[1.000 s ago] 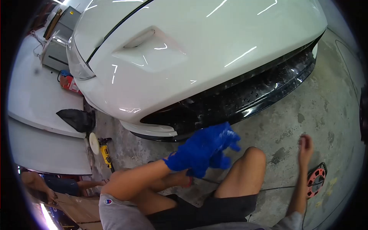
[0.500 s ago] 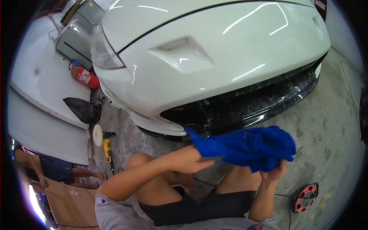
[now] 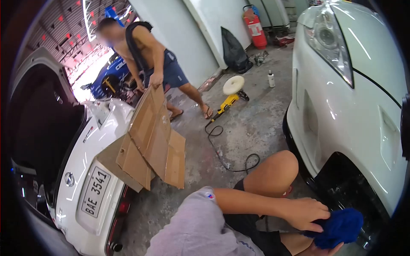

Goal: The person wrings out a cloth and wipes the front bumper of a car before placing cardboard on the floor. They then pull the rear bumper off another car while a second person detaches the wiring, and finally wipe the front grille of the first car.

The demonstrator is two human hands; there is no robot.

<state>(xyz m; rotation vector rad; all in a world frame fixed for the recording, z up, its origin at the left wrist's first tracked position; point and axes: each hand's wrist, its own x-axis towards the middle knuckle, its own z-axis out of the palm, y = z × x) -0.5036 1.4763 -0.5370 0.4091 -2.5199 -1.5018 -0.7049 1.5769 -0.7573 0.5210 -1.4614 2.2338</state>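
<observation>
Left hand, thumb and fingers clamped on the edge of a blue mitt lying at its four o'clock; right hand, touching the mitt from below, its closure impossible to tell. Around the view's centre, left to right: white hatchback with raised tailgate, eight o'clock; cardboard, nine; second person gripping it, eleven; yellow polisher on the floor, one; bent knee standing between polisher and mitt, four; white car front, three.

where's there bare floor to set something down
Bare concrete lies between the yellow polisher, the bottle and the white front bumper. It's crowded around the blue fabric, with left hand and right hand on it.
</observation>
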